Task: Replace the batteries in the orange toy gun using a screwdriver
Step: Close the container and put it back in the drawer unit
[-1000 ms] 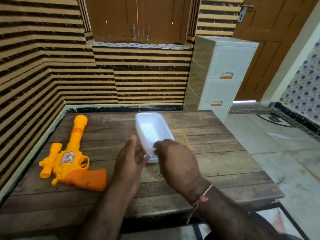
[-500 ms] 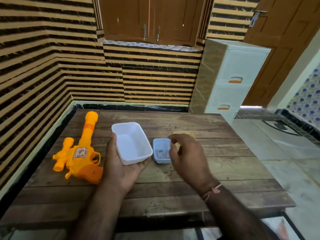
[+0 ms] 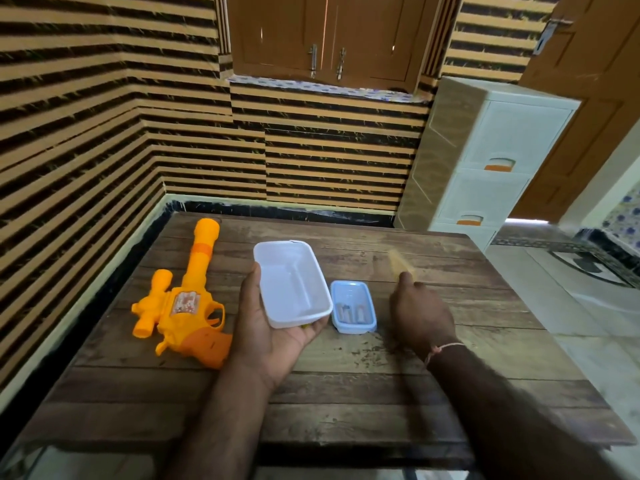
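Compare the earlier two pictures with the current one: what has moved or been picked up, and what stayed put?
The left hand lifted the white tub off the small blue box, carried it left and holds it beside the box. The right hand let go of the tub and moved right with a blurred yellowish thing. The orange toy gun stayed on the wooden table.
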### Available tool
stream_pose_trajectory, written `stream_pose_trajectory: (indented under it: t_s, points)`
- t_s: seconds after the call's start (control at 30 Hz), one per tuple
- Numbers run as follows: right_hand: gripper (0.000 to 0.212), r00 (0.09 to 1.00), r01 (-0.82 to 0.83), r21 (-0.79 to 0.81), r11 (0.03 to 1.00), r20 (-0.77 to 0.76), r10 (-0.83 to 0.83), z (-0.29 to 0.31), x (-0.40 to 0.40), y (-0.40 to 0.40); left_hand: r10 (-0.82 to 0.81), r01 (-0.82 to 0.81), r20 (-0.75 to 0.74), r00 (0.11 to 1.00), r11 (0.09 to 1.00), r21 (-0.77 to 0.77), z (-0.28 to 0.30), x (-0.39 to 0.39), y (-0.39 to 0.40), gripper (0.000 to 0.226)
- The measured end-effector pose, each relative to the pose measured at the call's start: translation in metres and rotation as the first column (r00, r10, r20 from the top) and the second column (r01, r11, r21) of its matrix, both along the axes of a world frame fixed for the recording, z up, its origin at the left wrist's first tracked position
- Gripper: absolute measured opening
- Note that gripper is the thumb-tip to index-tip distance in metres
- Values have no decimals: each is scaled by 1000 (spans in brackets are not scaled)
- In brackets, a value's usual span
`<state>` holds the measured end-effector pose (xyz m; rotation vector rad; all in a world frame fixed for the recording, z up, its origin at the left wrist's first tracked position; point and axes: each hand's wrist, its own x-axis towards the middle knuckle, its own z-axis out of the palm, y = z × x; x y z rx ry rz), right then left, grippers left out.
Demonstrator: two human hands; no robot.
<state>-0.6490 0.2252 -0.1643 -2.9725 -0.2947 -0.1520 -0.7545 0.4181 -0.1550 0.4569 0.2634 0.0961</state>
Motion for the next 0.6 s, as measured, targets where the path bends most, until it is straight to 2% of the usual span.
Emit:
stream_pose_trajectory:
  t_s: [0.07,0.13,0.17,0.2,0.23,0.27,0.3,0.33,0.4,0.47,0.53,0.6]
  points:
    - [19,986,129,276,953,69,-153,12,1,-8,3,-3,-1,1000,1000,0,-1,0,0,51]
    - [24,951,211,571,793,67,-301,29,-4,-10,6,-6,3,1000,1000,14,-2,0,-1,51]
    - [28,940,229,729,645,7,-342,38,-10,-8,3,-3,7,1000,1000,30,-2,0,-2,52]
    - [30,941,252,867,429,-117,-317,47,-19,0,-2,2,10,1000,999,46,-2,0,-3,53]
    - [32,945,293,936,197,-252,-209,55,-31,10,-10,9,13,1000,998,60,-2,0,-4,54]
    - [32,938,341,940,19,-339,-77,62,-45,22,-23,21,19,1000,997,75,-1,0,-6,56]
    - [33,924,384,920,-78,-382,30,66,-56,34,-35,32,25,999,995,91,0,-1,-8,57]
    - [34,909,414,901,-126,-405,95,68,-66,45,-48,44,31,998,993,106,0,-2,-10,59]
    - [34,893,446,882,-154,-428,135,63,-78,62,-73,67,51,996,992,103,-1,-3,-12,60]
    - [34,907,420,899,-121,-412,90,54,-82,73,-75,69,65,995,994,88,-2,-5,-13,59]
    - [35,948,317,948,17,-317,-23,42,-80,76,-63,58,62,996,996,71,-2,-6,-12,56]
    - [34,974,211,953,219,-185,-134,33,-77,76,-51,47,61,997,996,76,-1,-6,-12,54]
